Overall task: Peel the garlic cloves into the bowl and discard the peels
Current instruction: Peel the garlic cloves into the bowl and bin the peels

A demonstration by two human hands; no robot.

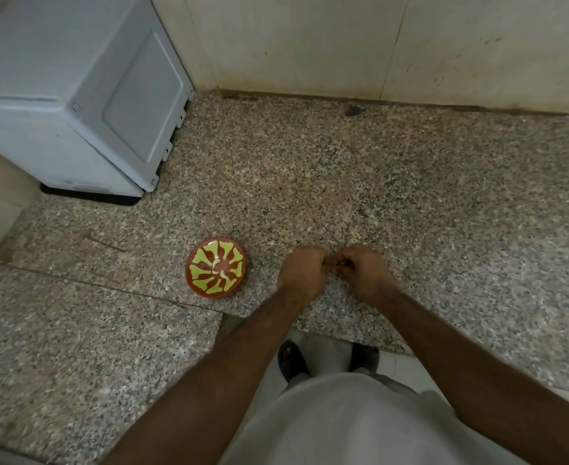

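A small red bowl [216, 267] with a yellow-green pattern sits on the speckled granite counter [310, 182]; a few pale peeled cloves [222, 272] lie at its centre. Just right of the bowl, my left hand [301, 271] and my right hand [365, 271] meet above the counter, fingers curled, pinching a small garlic clove [334, 263] between their fingertips. The clove is mostly hidden by the fingers.
A white appliance [75, 95] stands at the back left corner. A tiled wall [377, 45] runs along the counter's back. A small dark bit [353, 110] lies near the wall. The counter's front edge is close to my body, with my feet below.
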